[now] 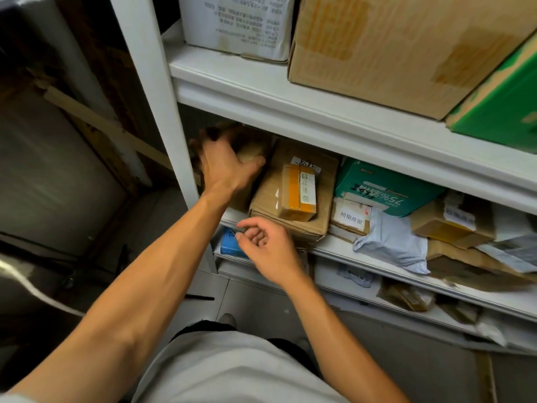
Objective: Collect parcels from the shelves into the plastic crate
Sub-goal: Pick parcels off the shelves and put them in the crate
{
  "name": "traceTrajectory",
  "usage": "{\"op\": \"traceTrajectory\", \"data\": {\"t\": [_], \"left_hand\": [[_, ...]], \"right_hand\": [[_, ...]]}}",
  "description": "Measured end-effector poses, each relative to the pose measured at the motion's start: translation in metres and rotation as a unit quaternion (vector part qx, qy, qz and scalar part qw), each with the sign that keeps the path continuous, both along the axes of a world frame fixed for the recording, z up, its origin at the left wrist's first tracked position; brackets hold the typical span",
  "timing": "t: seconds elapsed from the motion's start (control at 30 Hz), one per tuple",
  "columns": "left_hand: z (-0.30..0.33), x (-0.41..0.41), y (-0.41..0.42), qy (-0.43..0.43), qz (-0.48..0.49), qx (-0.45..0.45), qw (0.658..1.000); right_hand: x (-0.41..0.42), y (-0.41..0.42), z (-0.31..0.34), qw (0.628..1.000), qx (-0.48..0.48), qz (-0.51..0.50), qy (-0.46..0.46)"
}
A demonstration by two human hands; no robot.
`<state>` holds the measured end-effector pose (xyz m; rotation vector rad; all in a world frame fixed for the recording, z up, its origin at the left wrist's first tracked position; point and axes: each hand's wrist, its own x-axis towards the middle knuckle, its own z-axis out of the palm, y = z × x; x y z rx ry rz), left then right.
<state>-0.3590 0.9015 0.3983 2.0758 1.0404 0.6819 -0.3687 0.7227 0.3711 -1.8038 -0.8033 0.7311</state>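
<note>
White shelving unit [290, 109], three tiers of boards in view, runs from upper left to lower right; top tier holds three big cartons, a white printed one [238, 21], a large brown one [392, 48], a green one [502, 103]; plastic crate not in view.

Middle tier carries the parcels nearest the hands: one brown carton [293, 199] with its long axis running back into the shelf; one small taped box [297, 193] lying on top of it, same axis; one teal carton [380, 187] to its right; one grey poly bag [389, 242] near the front edge; further boxes at far right, blurred, uncounted.

At the far left end, one brown parcel [250, 149], mostly hidden, lies ahead of and above the hands, beside the upright.

Left hand [226, 164] is the nearer: deep in the shelf, fingers and thumb curled round that parcel; grasp looks taken; pull-out likely next.

Right hand [270, 245] hovers at the shelf front, fingers loosely curled, holding nothing, just below the brown carton.
</note>
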Motion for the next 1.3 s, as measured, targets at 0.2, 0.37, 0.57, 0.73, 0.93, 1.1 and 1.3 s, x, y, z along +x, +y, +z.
{"op": "traceTrajectory", "data": {"t": [0.2, 0.37, 0.57, 0.73, 0.93, 1.1, 1.3], "left_hand": [[0.037, -0.007, -0.016, -0.046, 0.03, 0.032, 0.998], [0.044, -0.016, -0.029, -0.138, 0.04, 0.111, 0.983], [0.056, -0.023, -0.058, -0.181, -0.008, 0.113, 0.977], [0.059, -0.048, -0.061, -0.224, -0.009, 0.017, 0.974], [0.054, -0.089, -0.044, -0.273, 0.06, -0.174, 0.944], [0.026, -0.125, -0.046, -0.273, 0.056, -0.314, 0.908], [-0.001, -0.173, -0.032, -0.24, -0.021, -0.527, 0.815]], "right_hand": [[0.001, 0.018, 0.001, 0.989, -0.033, 0.005, 0.147], [0.016, 0.022, -0.003, 0.965, -0.017, -0.019, 0.263], [0.021, 0.013, -0.008, 0.934, 0.044, -0.012, 0.355], [0.022, -0.002, -0.018, 0.878, 0.161, 0.068, 0.446], [0.03, -0.004, 0.004, 0.84, 0.201, 0.001, 0.505], [0.018, 0.006, 0.005, 0.894, 0.124, -0.04, 0.428], [0.003, 0.008, -0.005, 0.953, 0.121, -0.03, 0.277]]}}
